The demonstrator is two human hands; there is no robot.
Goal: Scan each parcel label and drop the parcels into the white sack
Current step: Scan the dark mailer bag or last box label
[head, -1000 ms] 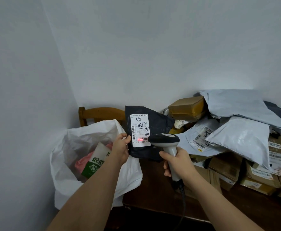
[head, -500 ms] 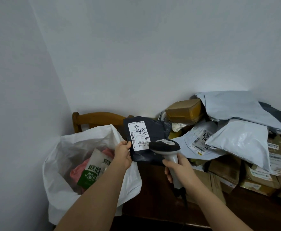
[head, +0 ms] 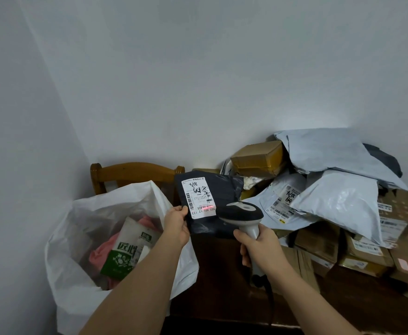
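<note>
Pinching the dark plastic mailer (head: 212, 204) mid-frame, the left hand (head: 177, 224) could tilt its white label (head: 199, 198) off the beam while the right hand (head: 262, 245) grips the grey handheld scanner (head: 243, 213).

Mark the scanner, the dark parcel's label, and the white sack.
scanner (head: 240, 211), head view, on top of its dark head.
label (head: 198, 198), head view, middle of the white sticker on the dark parcel.
white sack (head: 116, 204), head view, on its raised back wall, above the contents.

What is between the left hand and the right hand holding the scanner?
In the head view, the dark grey plastic parcel, pinched by the left hand; right hand grips the scanner.
</note>
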